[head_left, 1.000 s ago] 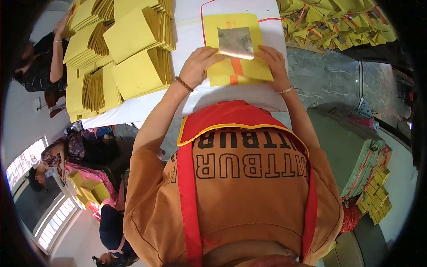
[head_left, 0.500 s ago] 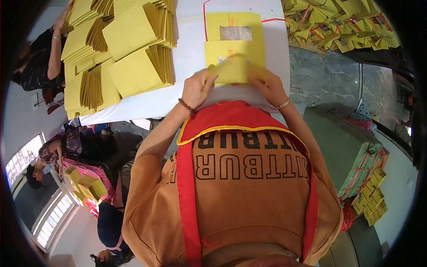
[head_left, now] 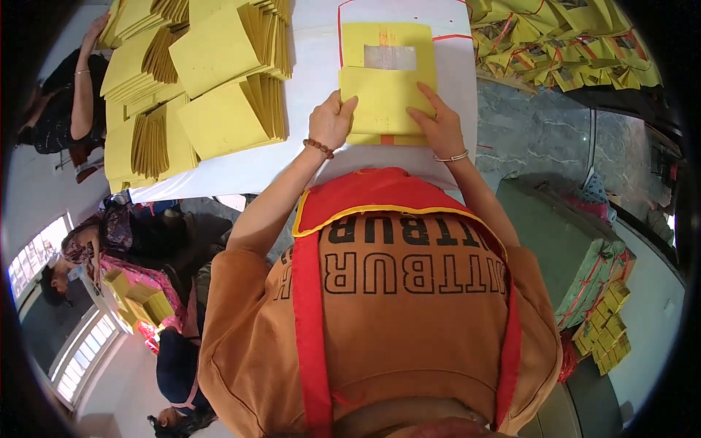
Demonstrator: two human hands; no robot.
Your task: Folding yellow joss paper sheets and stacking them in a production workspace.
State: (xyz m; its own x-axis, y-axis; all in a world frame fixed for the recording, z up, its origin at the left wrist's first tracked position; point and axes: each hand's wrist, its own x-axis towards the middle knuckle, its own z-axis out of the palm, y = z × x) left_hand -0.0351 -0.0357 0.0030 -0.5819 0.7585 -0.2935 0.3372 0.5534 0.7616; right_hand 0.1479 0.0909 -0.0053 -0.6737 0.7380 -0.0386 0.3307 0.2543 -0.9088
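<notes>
A yellow paper sheet with a silver foil square lies on the white table in front of me. Its near half is folded up over the sheet, and the fold's edge sits just below the foil. My left hand, with a bead bracelet at the wrist, grips the left edge of the folded flap. My right hand, with a ring and a thin bangle, presses flat on the flap's right side. More yellow sheets with an orange stripe lie under it.
Fanned stacks of folded yellow paper fill the table's left side. A heap of folded yellow pieces lies at the upper right. Another person's arm reaches in at the far left. Wrapped green bundles stand at the right.
The sheet lay flat with the foil fully showing. Both hands lifted its near edge and folded it away from me; the flap now lies pressed down on the sheet.
</notes>
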